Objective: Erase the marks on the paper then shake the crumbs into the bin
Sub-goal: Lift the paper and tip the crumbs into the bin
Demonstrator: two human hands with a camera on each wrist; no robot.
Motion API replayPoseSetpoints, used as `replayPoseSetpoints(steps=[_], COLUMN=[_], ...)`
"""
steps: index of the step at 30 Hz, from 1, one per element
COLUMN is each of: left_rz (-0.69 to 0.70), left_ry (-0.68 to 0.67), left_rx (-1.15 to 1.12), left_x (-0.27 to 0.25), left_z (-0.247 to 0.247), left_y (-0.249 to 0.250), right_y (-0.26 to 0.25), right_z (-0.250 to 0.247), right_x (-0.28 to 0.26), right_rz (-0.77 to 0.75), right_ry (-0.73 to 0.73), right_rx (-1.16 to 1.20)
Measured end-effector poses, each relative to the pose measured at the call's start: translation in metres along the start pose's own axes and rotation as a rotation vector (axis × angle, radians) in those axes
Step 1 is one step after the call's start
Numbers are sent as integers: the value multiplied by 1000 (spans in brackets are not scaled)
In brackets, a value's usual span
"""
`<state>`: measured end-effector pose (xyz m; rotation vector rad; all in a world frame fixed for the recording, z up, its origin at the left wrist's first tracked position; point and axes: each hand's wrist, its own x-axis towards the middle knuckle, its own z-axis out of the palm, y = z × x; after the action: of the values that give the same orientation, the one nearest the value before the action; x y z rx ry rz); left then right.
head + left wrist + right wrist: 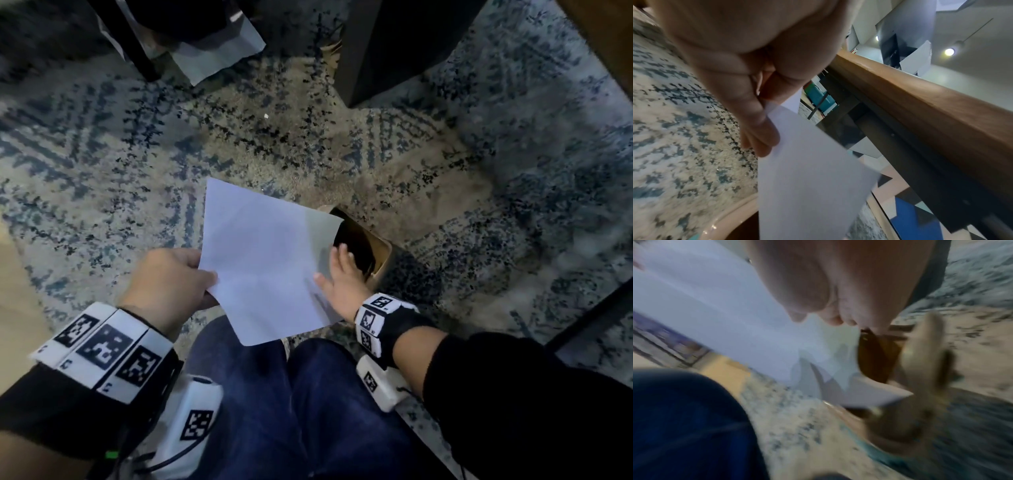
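While left hand (171, 277) pinches paper (267, 263) edge, sheet slopes toward bin (380, 253) so crumbs slide in; right hand (339, 277), fingers straight, brushes lower edge.

The paper (267, 260) overhangs the bin (380, 250) mouth, leaving its right side open.

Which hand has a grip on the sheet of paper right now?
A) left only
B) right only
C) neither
A: the left hand pinches the sheet of paper at its edge, while the right hand lies against it with straight fingers, over the bin.
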<state>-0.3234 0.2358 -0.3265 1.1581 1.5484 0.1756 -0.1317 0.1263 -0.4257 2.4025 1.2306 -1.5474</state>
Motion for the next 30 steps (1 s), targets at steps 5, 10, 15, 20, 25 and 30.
replayPoseSetpoints(steps=[5,10,15,20,25,30], left_rz=[8,-3,7,30,18,1], left_ry=[-66,-160,-218,-291,-318,-389], left_rx=[-4,-96,-67,-59,-59,-112], left_x=[-14,-25,-33,-44,-52,-60], left_z=[14,5,13,20,12,13], left_y=[13,20,25,28,31,34], right_y=[-52,18,-22,-40,1,-49], right_z=[16,13,-4,17,-4,-1], right_x=[-35,-5,-28,-36,-16,-26], right_rz=[-566,22,-341,-453,-80,-550], right_ry=[-57,-5,64,-42,85,102], right_rx=[179,162,312,304,288,318])
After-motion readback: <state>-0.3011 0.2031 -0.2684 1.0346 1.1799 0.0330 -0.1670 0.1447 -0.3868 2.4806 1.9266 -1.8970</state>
